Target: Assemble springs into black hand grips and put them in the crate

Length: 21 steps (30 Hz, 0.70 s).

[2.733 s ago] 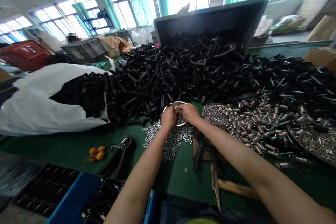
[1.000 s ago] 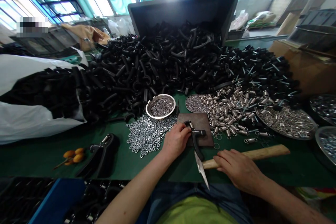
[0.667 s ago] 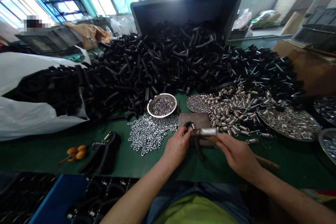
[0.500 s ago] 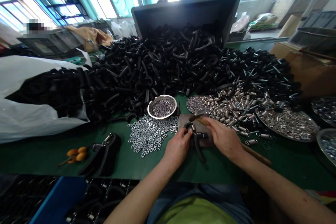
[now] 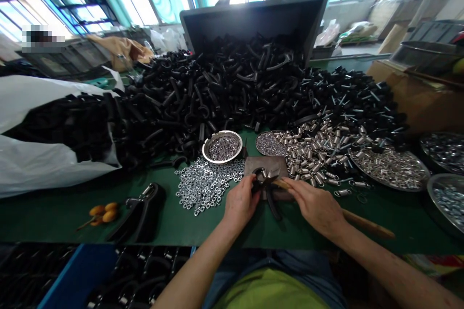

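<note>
My left hand (image 5: 239,203) is closed on a black hand grip (image 5: 273,206), a plastic piece with a curved handle and a coil spring, over a dark metal block (image 5: 253,163). In my right hand (image 5: 315,205) is a hammer (image 5: 368,224), gripped by its wooden handle near the head. The hammer head is low over the hand grip, hiding part of it; I cannot tell if they touch. Loose nuts (image 5: 205,186) lie left of the block. Springs (image 5: 319,154) are heaped to its right.
Black plastic handles (image 5: 224,87) pile up before a tilted grey bin (image 5: 250,19). Metal bowls of small parts include a pin bowl (image 5: 222,148) and a right-hand tray (image 5: 393,169). At left lie a finished-looking black grip (image 5: 148,210) and orange fruit (image 5: 105,213).
The hammer head has come down and turned over the hand grip, and the rear end of its handle has swung right. The left hand still holds the grip on the block.
</note>
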{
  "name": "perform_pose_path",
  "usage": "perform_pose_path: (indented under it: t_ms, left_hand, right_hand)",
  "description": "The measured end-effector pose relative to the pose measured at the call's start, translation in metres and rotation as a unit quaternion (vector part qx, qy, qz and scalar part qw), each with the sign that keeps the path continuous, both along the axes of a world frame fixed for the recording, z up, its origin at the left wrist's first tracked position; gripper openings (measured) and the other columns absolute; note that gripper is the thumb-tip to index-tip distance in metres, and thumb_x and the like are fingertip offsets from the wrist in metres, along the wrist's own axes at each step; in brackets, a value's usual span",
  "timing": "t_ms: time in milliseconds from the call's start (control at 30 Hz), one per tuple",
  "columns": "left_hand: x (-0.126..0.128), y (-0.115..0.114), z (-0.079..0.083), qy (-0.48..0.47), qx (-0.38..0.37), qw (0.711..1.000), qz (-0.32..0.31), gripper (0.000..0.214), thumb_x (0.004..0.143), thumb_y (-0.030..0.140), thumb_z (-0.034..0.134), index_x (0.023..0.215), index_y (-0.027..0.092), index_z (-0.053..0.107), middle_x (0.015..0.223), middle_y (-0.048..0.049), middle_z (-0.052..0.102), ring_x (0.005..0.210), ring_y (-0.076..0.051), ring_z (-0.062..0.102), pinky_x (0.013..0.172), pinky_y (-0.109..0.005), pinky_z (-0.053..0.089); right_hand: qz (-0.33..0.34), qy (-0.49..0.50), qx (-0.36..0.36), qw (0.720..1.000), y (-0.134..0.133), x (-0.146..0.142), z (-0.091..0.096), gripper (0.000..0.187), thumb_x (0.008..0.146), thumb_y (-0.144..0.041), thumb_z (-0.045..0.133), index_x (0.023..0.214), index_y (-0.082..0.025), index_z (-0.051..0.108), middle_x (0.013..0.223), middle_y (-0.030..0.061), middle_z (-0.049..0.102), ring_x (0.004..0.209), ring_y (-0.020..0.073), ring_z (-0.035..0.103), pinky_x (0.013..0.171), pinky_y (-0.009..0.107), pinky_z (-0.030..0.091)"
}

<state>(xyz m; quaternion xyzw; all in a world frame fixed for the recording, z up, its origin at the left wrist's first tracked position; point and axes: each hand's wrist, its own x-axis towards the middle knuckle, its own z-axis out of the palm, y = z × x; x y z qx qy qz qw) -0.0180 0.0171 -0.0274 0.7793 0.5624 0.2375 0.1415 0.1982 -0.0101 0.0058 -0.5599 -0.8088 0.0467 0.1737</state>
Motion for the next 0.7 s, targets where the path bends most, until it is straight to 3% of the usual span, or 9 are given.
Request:
perform_pose_path:
  t_ms: [167, 267, 467, 600, 700]
  left_hand:
    - [0.000, 0.002, -0.002, -0.011, 0.004, 1.000, -0.008, 0.050, 0.076, 0.013, 0.058, 0.121, 0.022, 0.039, 0.114, -0.0050, 0.058, 0.091, -0.017, 0.060, 0.078, -0.030, 0.049]
    - [0.001, 0.002, -0.003, -0.010, 0.005, 1.000, 0.015, 0.049, 0.075, 0.016, 0.059, 0.120, 0.022, 0.039, 0.110, -0.0054, 0.056, 0.089, -0.018, 0.059, 0.077, -0.031, 0.049]
    - [0.002, 0.004, 0.000, -0.008, -0.019, 0.999, 0.029, 0.042, 0.074, 0.018, 0.061, 0.113, 0.020, 0.045, 0.102, -0.0055, 0.057, 0.086, -0.018, 0.059, 0.075, -0.030, 0.048]
    - [-0.003, 0.010, 0.003, -0.041, -0.032, 0.999, -0.005, 0.038, 0.075, 0.014, 0.058, 0.112, 0.021, 0.054, 0.096, -0.0043, 0.061, 0.084, -0.018, 0.058, 0.076, -0.030, 0.047]
    - [-0.008, 0.016, 0.003, -0.155, -0.086, 0.984, 0.011, 0.033, 0.077, 0.018, 0.058, 0.110, 0.023, 0.061, 0.089, -0.0030, 0.063, 0.079, -0.016, 0.059, 0.074, -0.030, 0.047]
  right_hand:
    - [0.014, 0.088, 0.092, 0.992, -0.020, 0.008, 0.017, 0.033, 0.094, -0.023, 0.037, 0.123, -0.020, 0.052, 0.100, 0.0075, 0.068, 0.083, 0.0175, 0.066, 0.069, 0.028, 0.051]
    - [0.006, 0.085, 0.134, 0.987, -0.016, 0.002, 0.020, 0.035, 0.094, -0.023, 0.037, 0.124, -0.018, 0.053, 0.093, 0.0087, 0.068, 0.080, 0.0182, 0.065, 0.067, 0.027, 0.050]
    - [0.000, -0.016, 0.024, 1.000, 0.001, -0.009, -0.003, 0.034, 0.094, -0.026, 0.039, 0.124, -0.023, 0.055, 0.090, 0.0041, 0.069, 0.072, 0.0158, 0.065, 0.061, 0.025, 0.049]
    - [0.011, 0.019, 0.071, 0.997, -0.022, 0.015, -0.009, 0.036, 0.093, -0.022, 0.040, 0.127, -0.020, 0.052, 0.089, 0.0061, 0.068, 0.077, 0.0157, 0.063, 0.068, 0.026, 0.048]
    - [0.043, 0.030, 0.129, 0.990, -0.049, 0.042, -0.022, 0.038, 0.089, -0.017, 0.045, 0.125, -0.022, 0.055, 0.091, 0.0069, 0.066, 0.081, 0.0168, 0.061, 0.072, 0.029, 0.047]
